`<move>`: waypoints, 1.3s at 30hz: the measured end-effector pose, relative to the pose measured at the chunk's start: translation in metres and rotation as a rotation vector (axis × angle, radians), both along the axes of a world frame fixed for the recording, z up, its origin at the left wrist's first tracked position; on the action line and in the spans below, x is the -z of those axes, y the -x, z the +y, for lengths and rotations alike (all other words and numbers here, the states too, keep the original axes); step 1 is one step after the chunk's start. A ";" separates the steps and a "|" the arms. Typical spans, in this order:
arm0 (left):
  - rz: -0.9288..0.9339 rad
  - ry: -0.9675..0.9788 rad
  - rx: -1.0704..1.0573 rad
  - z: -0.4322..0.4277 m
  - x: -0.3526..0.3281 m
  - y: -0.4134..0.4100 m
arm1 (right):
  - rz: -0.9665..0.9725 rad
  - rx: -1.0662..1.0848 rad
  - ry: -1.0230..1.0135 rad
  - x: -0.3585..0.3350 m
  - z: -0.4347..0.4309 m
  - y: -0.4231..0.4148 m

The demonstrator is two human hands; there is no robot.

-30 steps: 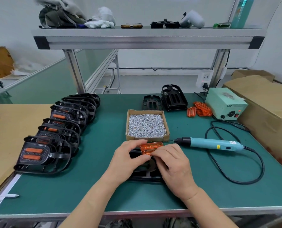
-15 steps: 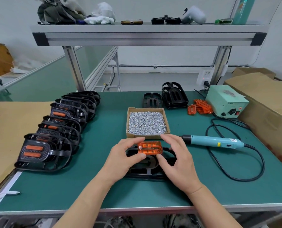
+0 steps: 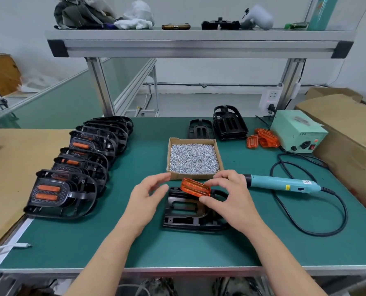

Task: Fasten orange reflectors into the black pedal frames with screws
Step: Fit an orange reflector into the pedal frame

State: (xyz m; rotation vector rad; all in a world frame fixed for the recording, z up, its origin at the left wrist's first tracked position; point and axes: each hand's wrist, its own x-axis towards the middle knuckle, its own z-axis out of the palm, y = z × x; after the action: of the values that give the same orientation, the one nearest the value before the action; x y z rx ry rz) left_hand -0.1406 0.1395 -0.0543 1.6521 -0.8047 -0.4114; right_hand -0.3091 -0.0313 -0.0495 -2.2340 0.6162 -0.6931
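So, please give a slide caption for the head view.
The right hand holds an orange reflector tilted above a black pedal frame; left hand open beside it.

Right hand (image 3: 233, 201) covers the pedal frame's (image 3: 182, 218) right side and part of the reflector's (image 3: 196, 187) right end. Rear pedals in the left row (image 3: 105, 135) overlap, so their reflectors are mostly hidden. Screws (image 3: 193, 159) in the box (image 3: 192, 139) are too small to tell apart.

"LED" stands on the front of the green box (image 3: 299, 132); the screwdriver (image 3: 281, 183) label is too small to read
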 end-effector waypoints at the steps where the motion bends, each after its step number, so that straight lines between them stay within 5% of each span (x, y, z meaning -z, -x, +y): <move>1: 0.026 0.011 -0.052 0.002 0.004 -0.002 | 0.016 -0.001 -0.007 0.000 0.000 -0.001; 13: 0.020 0.015 -0.037 0.006 0.016 -0.002 | 0.283 -0.062 -0.011 -0.015 0.016 -0.016; 39: -0.302 -0.233 0.020 0.004 0.017 -0.002 | 0.386 -0.066 0.119 -0.010 0.025 -0.025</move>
State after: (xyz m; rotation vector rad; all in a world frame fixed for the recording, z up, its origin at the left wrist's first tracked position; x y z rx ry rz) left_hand -0.1391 0.1440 -0.0708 1.9545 -1.0278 -0.2798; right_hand -0.2840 -0.0067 -0.0391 -2.5102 0.6966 -0.2690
